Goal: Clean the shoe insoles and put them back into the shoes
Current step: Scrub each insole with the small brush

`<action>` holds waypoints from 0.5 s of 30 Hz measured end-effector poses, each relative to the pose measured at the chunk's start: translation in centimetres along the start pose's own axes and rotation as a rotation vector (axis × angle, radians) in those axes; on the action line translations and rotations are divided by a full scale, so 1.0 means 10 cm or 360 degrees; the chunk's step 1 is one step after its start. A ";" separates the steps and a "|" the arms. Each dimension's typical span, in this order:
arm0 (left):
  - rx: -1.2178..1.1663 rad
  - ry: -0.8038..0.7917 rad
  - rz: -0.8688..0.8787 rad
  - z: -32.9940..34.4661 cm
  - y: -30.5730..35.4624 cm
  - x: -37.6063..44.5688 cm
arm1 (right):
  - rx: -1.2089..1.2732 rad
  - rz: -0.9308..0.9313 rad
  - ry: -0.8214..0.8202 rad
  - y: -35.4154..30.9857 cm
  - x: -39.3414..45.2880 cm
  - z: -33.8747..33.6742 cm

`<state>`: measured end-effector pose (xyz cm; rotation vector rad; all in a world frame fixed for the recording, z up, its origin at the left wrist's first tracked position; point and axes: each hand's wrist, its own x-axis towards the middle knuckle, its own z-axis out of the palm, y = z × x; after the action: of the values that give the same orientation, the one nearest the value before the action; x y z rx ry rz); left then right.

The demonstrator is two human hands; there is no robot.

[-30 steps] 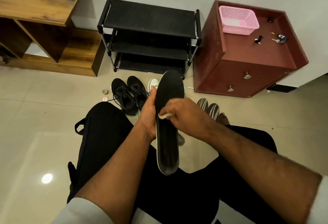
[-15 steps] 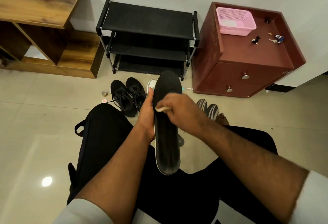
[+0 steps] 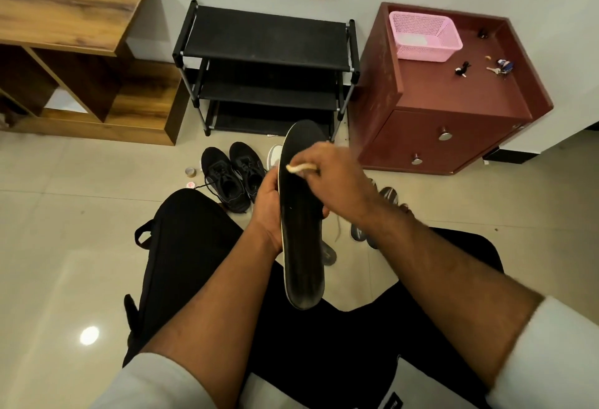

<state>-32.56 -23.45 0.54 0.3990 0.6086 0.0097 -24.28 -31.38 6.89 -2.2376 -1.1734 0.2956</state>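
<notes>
Place: home entryway
Signs: black shoe rack (image 3: 265,68), black shoes (image 3: 233,175) on tiled floor (image 3: 64,230), keys (image 3: 499,66) on red cabinet (image 3: 453,116)

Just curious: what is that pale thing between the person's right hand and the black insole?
A small whitish wipe, pinched in the right hand, pressed on the insole; head view.

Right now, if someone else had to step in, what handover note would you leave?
Left hand: grip on the black insole, held upright over the lap.
Right hand: pinching a small white wipe against the insole's upper part.
Black shoes stand on the floor ahead, by the shoe rack.
Done: this insole is out and being wiped.
Left: finish wiping it, see to the other insole, put both back in the shoes.
</notes>
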 end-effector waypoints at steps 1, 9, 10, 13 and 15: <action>-0.0009 0.0011 0.0010 -0.01 0.00 0.01 | -0.0018 -0.0034 -0.0008 -0.03 -0.03 0.07; 0.0015 0.0187 -0.0005 -0.12 0.07 0.10 | -0.0070 -0.0277 -0.0170 -0.18 -0.72 0.31; 0.0053 0.0189 -0.0030 -0.13 0.07 0.11 | -0.0048 -0.0306 -0.0210 -0.18 -0.78 0.29; 0.0101 0.0102 -0.0015 -0.08 0.08 0.09 | 0.0088 -0.0275 -0.0198 -0.14 -0.77 0.18; 0.0106 0.0037 0.0040 -0.07 0.06 0.07 | 0.0153 -0.0161 0.0025 -0.08 -0.58 0.08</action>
<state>-32.31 -22.54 -0.16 0.4715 0.6279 0.0180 -28.62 -35.40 6.34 -2.0866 -1.2335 0.2868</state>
